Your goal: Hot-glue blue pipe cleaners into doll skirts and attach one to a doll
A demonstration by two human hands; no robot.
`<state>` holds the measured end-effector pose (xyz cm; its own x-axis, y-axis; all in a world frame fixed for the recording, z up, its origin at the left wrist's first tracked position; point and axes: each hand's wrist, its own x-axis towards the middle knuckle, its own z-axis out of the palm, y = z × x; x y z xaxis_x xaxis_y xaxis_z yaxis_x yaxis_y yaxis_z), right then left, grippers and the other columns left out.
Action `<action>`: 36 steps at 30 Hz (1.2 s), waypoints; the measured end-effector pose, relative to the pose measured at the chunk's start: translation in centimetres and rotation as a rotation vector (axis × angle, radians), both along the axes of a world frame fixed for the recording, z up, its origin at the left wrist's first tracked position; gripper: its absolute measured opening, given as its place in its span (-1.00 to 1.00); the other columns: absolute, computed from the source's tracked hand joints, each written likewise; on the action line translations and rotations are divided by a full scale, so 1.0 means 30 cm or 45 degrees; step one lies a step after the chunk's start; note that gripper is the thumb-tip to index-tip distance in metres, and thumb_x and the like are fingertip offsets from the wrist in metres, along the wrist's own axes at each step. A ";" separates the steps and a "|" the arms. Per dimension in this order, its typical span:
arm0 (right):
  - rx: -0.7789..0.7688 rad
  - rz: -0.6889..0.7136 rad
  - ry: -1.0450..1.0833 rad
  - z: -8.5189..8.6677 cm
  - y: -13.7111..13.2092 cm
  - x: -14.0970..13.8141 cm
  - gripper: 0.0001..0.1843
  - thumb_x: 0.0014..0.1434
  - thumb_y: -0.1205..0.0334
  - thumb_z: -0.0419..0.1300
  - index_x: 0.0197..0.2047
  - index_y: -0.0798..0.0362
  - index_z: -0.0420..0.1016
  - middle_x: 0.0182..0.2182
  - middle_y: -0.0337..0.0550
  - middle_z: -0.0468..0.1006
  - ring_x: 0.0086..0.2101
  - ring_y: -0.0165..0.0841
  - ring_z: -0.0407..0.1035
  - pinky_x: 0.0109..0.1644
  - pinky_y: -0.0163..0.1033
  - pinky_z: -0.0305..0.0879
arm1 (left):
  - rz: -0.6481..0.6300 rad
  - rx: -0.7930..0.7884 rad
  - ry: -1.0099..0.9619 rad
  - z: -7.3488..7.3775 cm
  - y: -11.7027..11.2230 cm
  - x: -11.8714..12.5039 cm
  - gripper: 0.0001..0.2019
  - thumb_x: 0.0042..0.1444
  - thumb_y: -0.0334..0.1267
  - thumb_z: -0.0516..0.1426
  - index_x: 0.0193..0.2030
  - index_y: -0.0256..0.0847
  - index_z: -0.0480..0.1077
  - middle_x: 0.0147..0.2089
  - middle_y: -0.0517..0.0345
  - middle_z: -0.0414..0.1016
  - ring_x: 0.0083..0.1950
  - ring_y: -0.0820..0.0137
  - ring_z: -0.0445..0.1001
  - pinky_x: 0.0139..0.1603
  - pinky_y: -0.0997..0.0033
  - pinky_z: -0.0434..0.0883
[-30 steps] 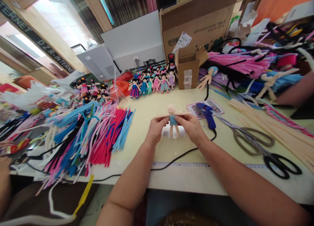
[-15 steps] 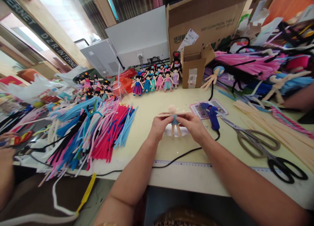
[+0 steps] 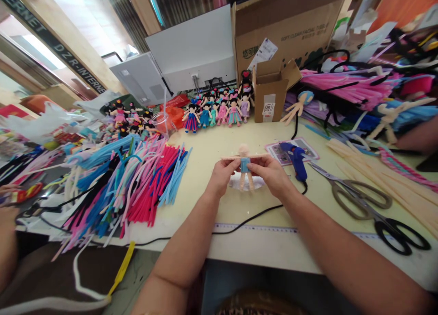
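Between my two hands is a small pipe-cleaner doll (image 3: 245, 165), upright, with a cream head, outstretched arms and legs and a blue body. My left hand (image 3: 224, 172) pinches it at the left side of the body, under one arm. From the other side my right hand (image 3: 268, 171) grips it the same way, thumb against the blue part. Below the doll's legs lies a shiny clear piece (image 3: 259, 183) on the table. A blue glue gun (image 3: 297, 162) rests on a printed card (image 3: 276, 153) to the right of my right hand.
Two pairs of scissors (image 3: 359, 198) lie at the right by cream pipe cleaners (image 3: 386, 180). Bundles of coloured pipe cleaners (image 3: 147, 183) cover the left. Finished dolls (image 3: 222, 112) stand at the back beside a small carton (image 3: 270, 94). A black cord (image 3: 253, 218) crosses in front; another person's arm (image 3: 7, 242) shows far left.
The doll has shifted slightly right between my hands, and more of its blue body shows. My fingers have moved a little; both hands still hold it.
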<state>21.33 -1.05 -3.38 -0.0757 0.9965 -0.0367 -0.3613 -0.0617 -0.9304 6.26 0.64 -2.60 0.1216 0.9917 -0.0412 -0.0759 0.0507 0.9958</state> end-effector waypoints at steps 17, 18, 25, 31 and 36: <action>-0.028 -0.029 -0.179 -0.003 0.007 0.015 -0.65 -0.20 0.04 0.43 -0.38 0.05 0.49 -0.46 -0.26 0.53 -0.41 -0.39 0.40 -0.33 -0.25 0.35 | -0.015 0.067 0.019 0.024 -0.008 0.002 -0.78 -0.18 -0.15 0.33 -0.46 -0.26 0.51 -0.49 0.19 0.43 -0.42 0.48 0.30 -0.35 0.42 0.24; -0.025 -0.016 -0.187 -0.003 0.008 0.015 -0.64 -0.21 0.05 0.43 -0.37 0.05 0.50 -0.46 -0.26 0.53 -0.41 -0.38 0.40 -0.33 -0.24 0.34 | -0.013 0.072 0.016 0.024 -0.008 0.003 -0.78 -0.19 -0.16 0.33 -0.45 -0.26 0.51 -0.49 0.19 0.44 -0.42 0.48 0.30 -0.35 0.42 0.24; -0.025 -0.013 -0.152 -0.002 0.014 0.022 -0.67 -0.28 0.13 0.44 -0.41 0.05 0.51 -0.48 -0.24 0.54 -0.43 -0.36 0.40 -0.30 -0.19 0.33 | -0.069 0.053 0.007 0.026 -0.011 0.004 -0.76 -0.19 -0.18 0.35 -0.38 -0.26 0.54 -0.43 0.17 0.49 -0.35 0.44 0.37 -0.29 0.43 0.30; -0.030 -0.040 -0.175 -0.002 0.013 0.019 -0.67 -0.28 0.12 0.43 -0.41 0.05 0.50 -0.49 -0.25 0.54 -0.44 -0.37 0.40 -0.32 -0.21 0.33 | -0.107 0.033 0.009 0.008 -0.007 0.002 -0.74 -0.22 -0.24 0.36 -0.32 -0.27 0.55 -0.35 0.12 0.55 -0.29 0.38 0.44 -0.21 0.37 0.34; -0.027 -0.053 -0.209 -0.002 0.010 0.018 -0.66 -0.17 0.03 0.39 -0.35 0.05 0.51 -0.43 -0.23 0.54 -0.38 -0.36 0.39 -0.31 -0.25 0.27 | 0.000 0.053 0.141 -0.001 -0.009 0.002 -0.78 -0.21 -0.29 0.34 -0.35 -0.26 0.54 -0.38 0.14 0.53 -0.30 0.38 0.45 -0.25 0.39 0.33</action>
